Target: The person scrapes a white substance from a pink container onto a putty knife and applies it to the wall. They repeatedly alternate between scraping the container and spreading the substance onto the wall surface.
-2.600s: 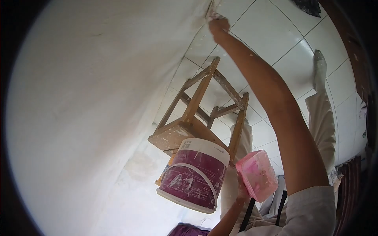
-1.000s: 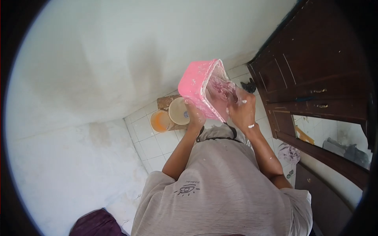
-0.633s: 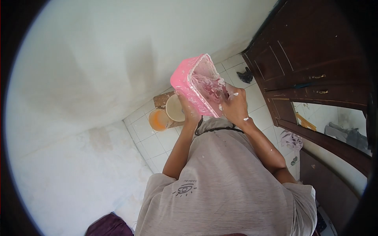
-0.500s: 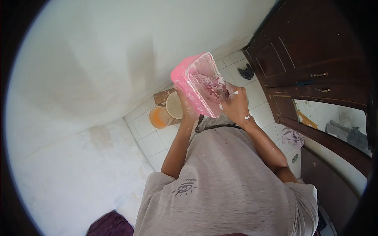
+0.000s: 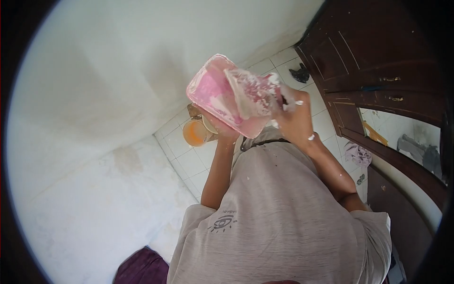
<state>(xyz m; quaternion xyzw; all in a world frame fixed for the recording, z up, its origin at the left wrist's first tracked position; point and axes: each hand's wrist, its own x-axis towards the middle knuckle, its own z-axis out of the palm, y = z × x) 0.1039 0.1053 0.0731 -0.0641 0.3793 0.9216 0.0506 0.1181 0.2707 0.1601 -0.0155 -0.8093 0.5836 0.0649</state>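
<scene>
A pink plastic tub (image 5: pixel 215 87) smeared with white putty is in my left hand (image 5: pixel 224 131), which grips it from beneath and along its near side. Its open top faces me, tilted. In my right hand (image 5: pixel 297 120) is a putty scraper (image 5: pixel 253 92), its broad blade caked with white putty and blurred by motion. The blade overlaps the right part of the tub's opening. White flecks dot my right hand and wrist.
On the tiled floor below stand an orange-tinted bucket (image 5: pixel 195 133) and a pale bucket (image 5: pixel 209 124), partly hidden. A dark wooden cabinet (image 5: pixel 373 52) with a mirror runs along the right. Whitish walls (image 5: pixel 109 71) rise ahead and left. Purple cloth (image 5: pixel 142 267) lies at bottom left.
The scraper has come up out of the tub's inside and shifted right with my right hand. The tub has tipped so that more of its inside shows.
</scene>
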